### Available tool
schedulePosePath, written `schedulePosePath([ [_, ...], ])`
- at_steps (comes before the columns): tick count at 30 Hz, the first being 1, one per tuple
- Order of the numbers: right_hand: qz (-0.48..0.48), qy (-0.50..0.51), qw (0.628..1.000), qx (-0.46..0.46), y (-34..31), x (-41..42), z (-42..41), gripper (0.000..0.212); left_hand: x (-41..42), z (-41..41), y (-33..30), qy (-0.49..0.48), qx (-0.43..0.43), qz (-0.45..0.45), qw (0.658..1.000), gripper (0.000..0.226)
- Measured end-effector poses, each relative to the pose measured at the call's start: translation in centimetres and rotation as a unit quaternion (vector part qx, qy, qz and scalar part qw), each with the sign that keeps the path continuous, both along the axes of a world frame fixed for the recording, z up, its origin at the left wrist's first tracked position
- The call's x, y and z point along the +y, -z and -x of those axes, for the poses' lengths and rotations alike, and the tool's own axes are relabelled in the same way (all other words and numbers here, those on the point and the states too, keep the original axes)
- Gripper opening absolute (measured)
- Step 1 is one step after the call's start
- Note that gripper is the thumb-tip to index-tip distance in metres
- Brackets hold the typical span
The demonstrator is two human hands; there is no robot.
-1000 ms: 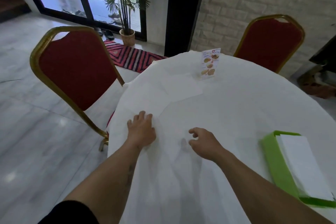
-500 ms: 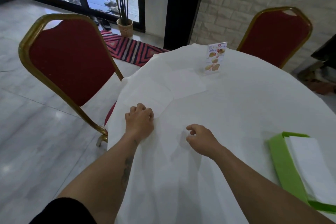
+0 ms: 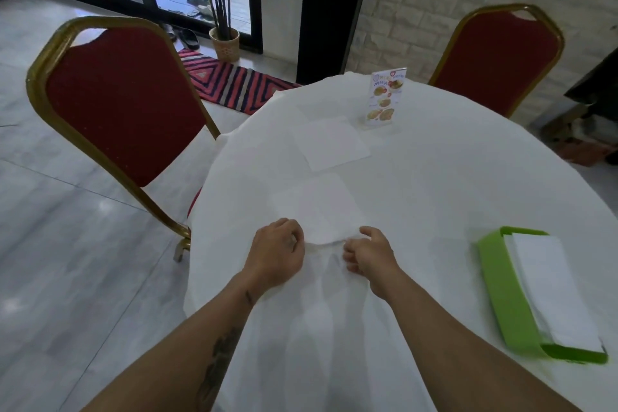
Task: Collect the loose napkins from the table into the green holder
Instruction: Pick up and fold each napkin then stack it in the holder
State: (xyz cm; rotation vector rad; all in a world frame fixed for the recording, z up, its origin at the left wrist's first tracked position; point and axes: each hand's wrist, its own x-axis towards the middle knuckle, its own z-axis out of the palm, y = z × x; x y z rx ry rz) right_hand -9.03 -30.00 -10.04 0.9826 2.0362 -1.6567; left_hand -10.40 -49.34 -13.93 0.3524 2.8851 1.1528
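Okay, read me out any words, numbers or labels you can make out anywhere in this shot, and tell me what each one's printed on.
Menu card, standing on the table: coloured lettering at the top beside food pictures, too small and blurred to read.
Green holder: no text visible.
Napkins: plain white, no print.
Nothing else in view carries readable text.

Your curled hands hide their fingertips; the napkin (image 3: 321, 211) edges fade into the white desk (image 3: 451, 177); the menu card (image 3: 384, 97) at 12 o'clock is unreadable
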Motion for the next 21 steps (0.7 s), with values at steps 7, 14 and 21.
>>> schedulePosePath([
  [7, 0.054, 0.180, 0.982, 0.016, -0.4, 3.4, -1.9, 0.073, 3.7, -3.3, -0.9, 0.065, -0.025, -0.092, 0.993, 0.006],
  [14, -0.006, 0.133, 0.988, 0.074, -2.2, 5.7, -3.0, 0.041, 5.0, -5.1, -1.4, 0.077, -0.077, -0.108, 0.988, 0.012],
  [21, -0.144, -0.009, 0.983, 0.111, -2.0, 4.8, -4.4, 0.048, 3.5, -5.3, -0.8, 0.033, -0.059, -0.006, 0.998, 0.023],
])
